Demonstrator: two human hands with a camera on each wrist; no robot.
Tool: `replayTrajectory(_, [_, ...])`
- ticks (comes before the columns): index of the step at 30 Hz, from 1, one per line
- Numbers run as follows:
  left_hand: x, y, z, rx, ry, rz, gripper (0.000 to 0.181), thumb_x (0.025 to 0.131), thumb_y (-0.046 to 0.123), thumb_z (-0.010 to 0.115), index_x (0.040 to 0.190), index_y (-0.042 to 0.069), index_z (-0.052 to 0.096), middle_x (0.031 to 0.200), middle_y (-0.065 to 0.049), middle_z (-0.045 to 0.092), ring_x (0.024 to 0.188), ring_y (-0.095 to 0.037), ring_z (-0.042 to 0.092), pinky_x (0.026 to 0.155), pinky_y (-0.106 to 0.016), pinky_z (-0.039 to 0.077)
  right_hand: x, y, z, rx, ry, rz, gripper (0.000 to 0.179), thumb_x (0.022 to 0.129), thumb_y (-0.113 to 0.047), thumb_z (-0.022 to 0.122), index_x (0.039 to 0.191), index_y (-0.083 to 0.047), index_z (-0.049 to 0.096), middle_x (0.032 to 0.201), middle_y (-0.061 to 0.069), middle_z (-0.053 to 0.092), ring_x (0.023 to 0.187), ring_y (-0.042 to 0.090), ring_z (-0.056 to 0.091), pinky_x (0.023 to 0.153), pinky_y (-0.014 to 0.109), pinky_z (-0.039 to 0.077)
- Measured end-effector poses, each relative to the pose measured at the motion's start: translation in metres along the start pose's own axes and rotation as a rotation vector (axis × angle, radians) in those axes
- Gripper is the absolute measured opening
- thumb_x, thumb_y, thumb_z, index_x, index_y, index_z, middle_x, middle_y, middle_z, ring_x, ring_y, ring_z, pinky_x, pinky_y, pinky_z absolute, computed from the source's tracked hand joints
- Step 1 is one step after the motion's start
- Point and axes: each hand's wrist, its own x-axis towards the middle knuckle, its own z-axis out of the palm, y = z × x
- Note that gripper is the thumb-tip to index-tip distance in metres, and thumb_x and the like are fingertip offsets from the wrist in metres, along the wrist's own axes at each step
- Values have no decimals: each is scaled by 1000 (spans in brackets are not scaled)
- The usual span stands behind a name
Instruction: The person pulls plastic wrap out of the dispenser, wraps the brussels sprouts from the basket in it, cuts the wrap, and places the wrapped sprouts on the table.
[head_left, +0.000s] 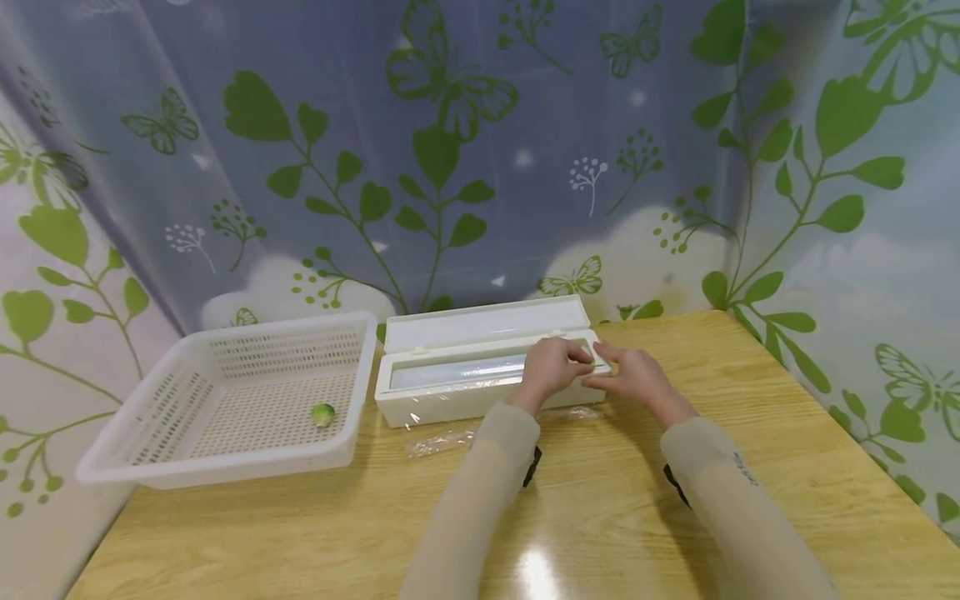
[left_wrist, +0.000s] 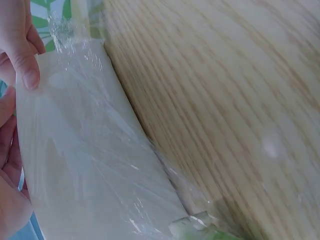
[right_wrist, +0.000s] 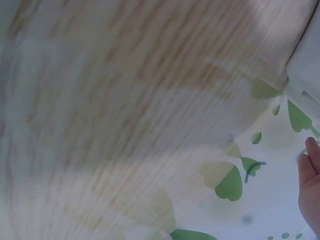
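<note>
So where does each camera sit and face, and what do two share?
Head: on the head, facing forward and down at the white box, basket and table; left hand, right hand and sleeves show.
Left wrist: on that wrist, facing the box, clear film and table; both hands show at left.
Right wrist: on that wrist, facing table and leaf-patterned sheet; part of one hand shows at right.
Head and left wrist share box, table, both hands.

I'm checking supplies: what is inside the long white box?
Inside the white box lies what looks like a shiny, pale roll. The left hand blocks the view farther right, and whatever lies beneath the roll cannot be seen.
</note>
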Motion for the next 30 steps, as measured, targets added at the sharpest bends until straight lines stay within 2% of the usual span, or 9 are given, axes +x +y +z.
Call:
replayTrajectory(11, [-1, -9, -6, 21, -25, 46, 13, 77, 29, 68, 85, 20, 72, 80, 12, 66, 76, -4, 59, 69, -17, 43, 2, 1, 3, -22, -13, 5, 76, 73, -46, 66, 131, -4, 40, 126, 24, 42, 36, 9, 23, 42, 27, 32])
replayTrajectory(13, [-2, -13, -10, 20, -34, 40, 12, 78, 29, 68, 85, 20, 72, 79, 12, 66, 76, -4, 58, 69, -18, 43, 1, 1, 1, -22, -22, 6, 76, 74, -45, 66, 131, -4, 39, 120, 25, 48, 35, 9, 22, 41, 26, 32])
replayTrajectory(15, [-3, -17, -14, 17, -44, 23, 11, 78, 28, 68, 84, 20, 72, 79, 11, 66, 75, -5, 58, 68, -19, 43, 0, 0, -3, -42, -27, 11, 77, 74, -46, 65, 132, -3, 38, 100, 25, 58, 35, 8, 21, 40, 26, 31])
replayTrajectory(18, [-5, -24, -21, -6, -54, 1, 11, 77, 27, 68, 84, 19, 72, 80, 11, 66, 74, -6, 58, 66, -19, 43, 0, -2, -9, -62, -11, 10, 76, 74, -44, 66, 131, -1, 39, 82, 22, 59, 36, 9, 19, 41, 28, 31])
replayTrajectory(20, [-6, -26, -25, -14, -59, 4, 12, 77, 27, 68, 85, 19, 72, 80, 10, 66, 74, -6, 58, 65, -19, 43, 0, -2, -12, -85, 4, 0, 76, 74, -44, 67, 130, 0, 40, 92, 24, 59, 37, 13, 29, 47, 31, 38])
replayTrajectory(23, [-9, -30, -29, -16, -67, 7, 12, 78, 28, 68, 85, 19, 72, 80, 11, 66, 73, -5, 57, 65, -18, 43, 0, -2, -11, -71, -2, -4, 75, 74, -43, 67, 129, 1, 40, 124, 23, 44, 42, 16, 32, 61, 35, 43])
replayTrajectory(26, [-15, -36, -33, -14, -69, 5, 11, 77, 27, 69, 84, 18, 72, 80, 10, 66, 71, -5, 57, 65, -19, 43, 0, -1, -7, -51, -24, -4, 77, 74, -46, 66, 130, 0, 39, 131, 19, 37, 45, 14, 39, 75, 38, 43])
replayTrajectory(27, [-18, -38, -35, -19, -70, 3, 11, 77, 26, 69, 84, 18, 72, 80, 10, 66, 71, -5, 57, 65, -19, 43, 0, -1, -5, -36, -32, 2, 77, 74, -46, 66, 130, 0, 39, 132, 18, 36, 42, 10, 29, 74, 37, 42])
replayTrajectory(30, [-26, -49, -44, -28, -74, 5, 10, 77, 25, 69, 83, 17, 72, 80, 9, 66, 71, -7, 57, 67, -21, 43, 0, -2, -2, -16, -34, 7, 79, 73, -47, 66, 131, -1, 37, 133, 19, 34, 40, 8, 26, 63, 35, 44])
